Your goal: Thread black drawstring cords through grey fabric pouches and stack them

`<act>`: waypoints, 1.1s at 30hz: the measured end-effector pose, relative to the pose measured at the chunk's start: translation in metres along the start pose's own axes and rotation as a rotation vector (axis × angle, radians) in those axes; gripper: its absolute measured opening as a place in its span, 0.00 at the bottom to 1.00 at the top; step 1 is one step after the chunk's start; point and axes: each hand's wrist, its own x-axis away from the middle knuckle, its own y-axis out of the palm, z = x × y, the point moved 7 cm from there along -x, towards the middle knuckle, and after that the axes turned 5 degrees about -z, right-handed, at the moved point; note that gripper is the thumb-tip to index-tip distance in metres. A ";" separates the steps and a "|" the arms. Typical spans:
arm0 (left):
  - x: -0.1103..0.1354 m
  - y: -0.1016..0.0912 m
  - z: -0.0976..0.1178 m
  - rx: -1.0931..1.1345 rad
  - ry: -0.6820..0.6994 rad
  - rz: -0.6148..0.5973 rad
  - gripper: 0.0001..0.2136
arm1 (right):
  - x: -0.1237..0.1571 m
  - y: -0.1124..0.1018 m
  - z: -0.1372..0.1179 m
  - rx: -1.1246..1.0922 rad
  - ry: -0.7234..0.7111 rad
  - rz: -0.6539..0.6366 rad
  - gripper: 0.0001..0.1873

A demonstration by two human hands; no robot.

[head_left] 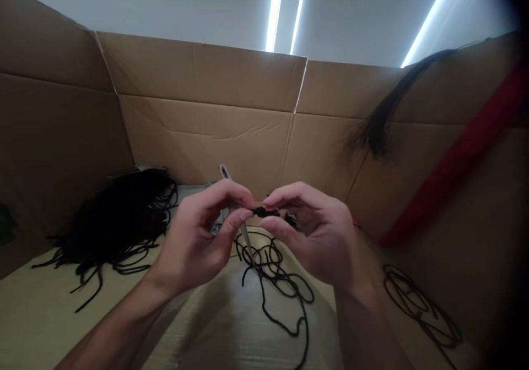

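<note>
My left hand (202,232) and my right hand (318,229) face each other in the middle of the head view. Between the thumb and fingers of both is a short black knotted cord (265,212), pinched at its two ends. Its right end is partly hidden by my right fingers. A thin grey rod-like piece (247,240), rounded at its upper end, slants past my left fingers; I cannot make out whether the hand touches it. Below the hands, loose loops of black cord (289,284) lie on the pale tabletop (231,315).
A big heap of black cords (115,216) lies at the left. Another coil of cord (407,298) is at the right. Cardboard walls (206,122) enclose the table. A black fibre tuft (378,130) and a red strip (454,161) hang at the right.
</note>
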 end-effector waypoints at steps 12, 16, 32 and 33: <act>0.000 0.002 0.016 -0.463 0.215 0.047 0.06 | 0.000 -0.003 0.002 0.217 0.033 0.018 0.09; -0.002 0.003 0.016 -0.531 0.243 0.065 0.06 | 0.000 -0.003 0.006 0.172 0.053 0.048 0.04; -0.001 -0.002 0.010 -0.457 0.146 0.084 0.08 | 0.003 0.001 0.022 -0.014 0.055 0.267 0.10; -0.001 -0.003 0.009 -0.453 0.133 0.090 0.08 | 0.003 0.001 0.022 -0.021 0.053 0.255 0.10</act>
